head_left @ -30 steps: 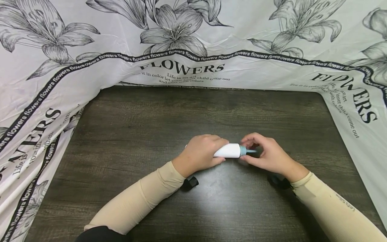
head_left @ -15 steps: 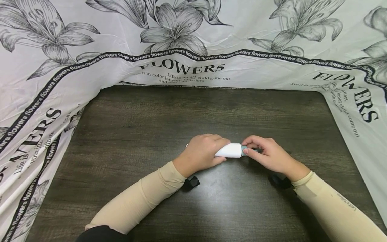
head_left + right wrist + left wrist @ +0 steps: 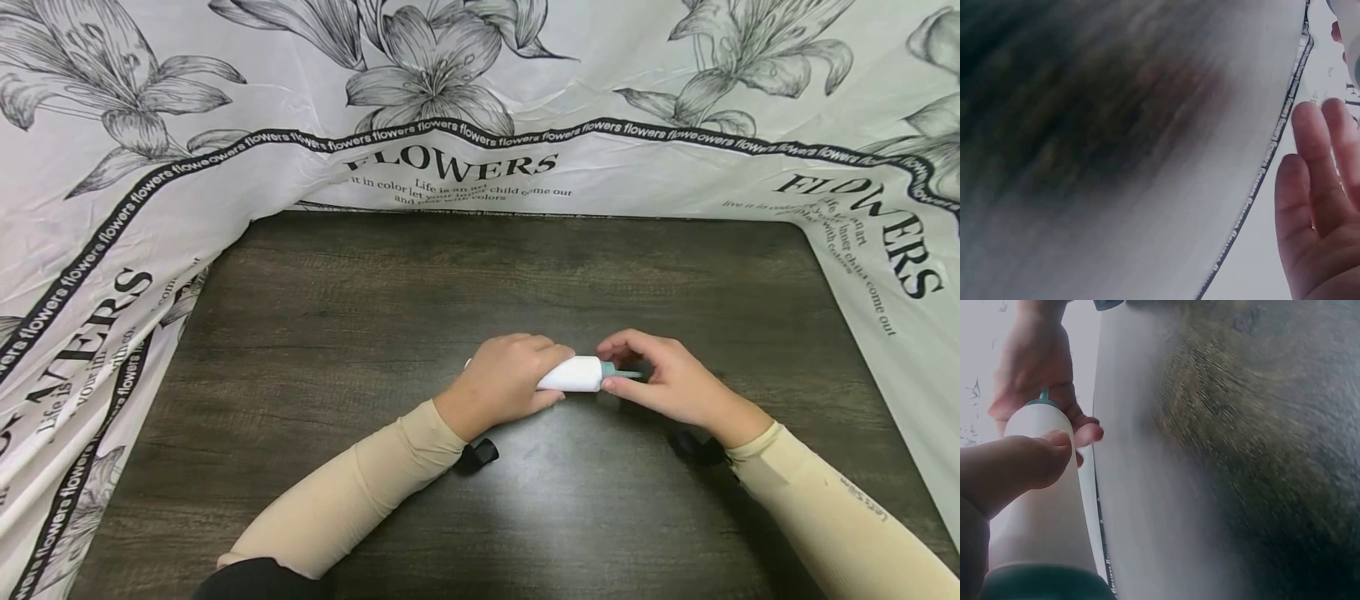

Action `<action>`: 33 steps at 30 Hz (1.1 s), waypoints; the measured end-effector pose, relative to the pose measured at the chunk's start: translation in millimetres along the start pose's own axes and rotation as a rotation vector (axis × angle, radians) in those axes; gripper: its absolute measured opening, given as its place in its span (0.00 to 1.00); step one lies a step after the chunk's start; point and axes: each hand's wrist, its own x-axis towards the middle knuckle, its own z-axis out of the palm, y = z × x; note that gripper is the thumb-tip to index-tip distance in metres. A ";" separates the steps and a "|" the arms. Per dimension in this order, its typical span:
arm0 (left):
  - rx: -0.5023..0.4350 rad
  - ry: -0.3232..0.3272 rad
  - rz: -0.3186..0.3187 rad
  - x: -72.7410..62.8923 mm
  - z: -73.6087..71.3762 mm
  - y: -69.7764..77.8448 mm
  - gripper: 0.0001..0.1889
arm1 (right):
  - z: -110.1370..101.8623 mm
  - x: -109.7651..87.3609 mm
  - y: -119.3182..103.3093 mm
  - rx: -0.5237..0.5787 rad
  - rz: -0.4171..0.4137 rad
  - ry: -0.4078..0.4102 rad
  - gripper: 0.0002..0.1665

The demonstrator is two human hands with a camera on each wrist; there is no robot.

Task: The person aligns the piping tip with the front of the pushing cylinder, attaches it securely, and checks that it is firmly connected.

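A white bottle (image 3: 576, 373) with a teal cap (image 3: 609, 370) lies sideways just above the dark wooden table (image 3: 420, 283), near its middle. My left hand (image 3: 510, 379) grips the bottle's body, fingers curled over it. My right hand (image 3: 660, 379) pinches the teal cap between thumb and forefinger, and the cap's thin tip (image 3: 630, 376) pokes out past them. In the left wrist view the white bottle (image 3: 1041, 512) runs away from the camera to the teal cap (image 3: 1041, 397), with the right hand (image 3: 1035, 356) behind it. The right wrist view shows only my right hand's fingers (image 3: 1319, 206).
A white cloth printed with grey lilies and the word FLOWERS (image 3: 450, 167) rises behind the table and drapes down its left and right sides. Black wrist mounts (image 3: 478, 454) (image 3: 697, 448) sit under both beige sleeves. Bare tabletop surrounds the hands.
My right hand's fingers closed in on the teal cap, then shifted slightly so the tip shows again. The left hand and bottle have barely moved.
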 end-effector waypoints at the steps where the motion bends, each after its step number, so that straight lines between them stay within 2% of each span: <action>1: 0.002 0.001 0.002 0.8 0.0 0.3 0.24 | 0.1 0.2 -0.5 0.009 -0.015 0.011 0.24; 5: 0.001 0.009 0.007 3.6 -1.6 1.6 0.24 | 0.9 1.5 -0.5 -0.003 -0.073 0.050 0.32; 8: 0.000 0.010 0.005 5.0 -2.7 1.9 0.25 | 0.9 1.6 1.3 -0.041 -0.103 0.072 0.35; 18: -0.010 -0.020 -0.008 4.1 -2.5 1.9 0.24 | -1.5 -2.2 3.2 -0.056 -0.078 0.048 0.24; 24: -0.022 -0.012 -0.009 3.6 -1.9 0.9 0.25 | -3.0 -1.7 3.3 -0.048 -0.075 0.023 0.17; 29: -0.020 -0.010 -0.008 3.8 -1.7 0.8 0.25 | -4.7 -2.0 2.9 -0.044 -0.045 -0.013 0.15; 33: -0.015 -0.016 -0.003 4.0 -1.2 0.6 0.25 | -5.4 -2.3 4.9 -0.038 -0.055 -0.039 0.14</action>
